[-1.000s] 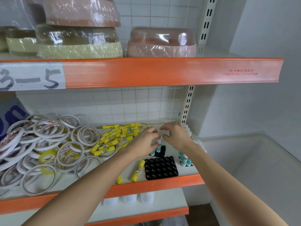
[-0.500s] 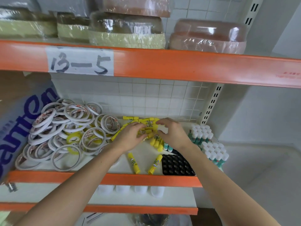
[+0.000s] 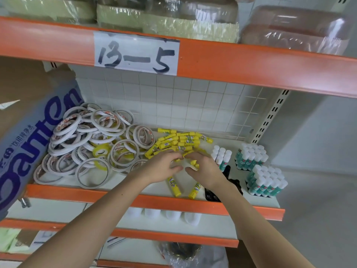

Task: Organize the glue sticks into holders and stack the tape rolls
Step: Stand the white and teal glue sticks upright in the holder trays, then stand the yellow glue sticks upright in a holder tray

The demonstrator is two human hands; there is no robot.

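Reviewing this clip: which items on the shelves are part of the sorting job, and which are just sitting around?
Part of the job:
yellow glue sticks
white-capped glue sticks
black holder tray
tape rolls
left hand and right hand, both gathering yellow sticks

Lying about:
wrapped bundles on the upper shelf
13-5 label
blue printed pack

This looks like a stockroom or stationery shop. Metal shelving with orange front rails (image 3: 231,62) and slotted uprights (image 3: 270,117) fills the frame, and a handwritten paper label (image 3: 136,53) reading "13-5" is stuck to the upper rail at top centre. The middle shelf carries goods in bulk: a heap of tape rolls (image 3: 90,140) at left, yellow glue sticks (image 3: 179,141) in the centre, white-capped glue sticks (image 3: 264,180) at right. Plastic-wrapped packs (image 3: 189,22) sit on the shelf above.
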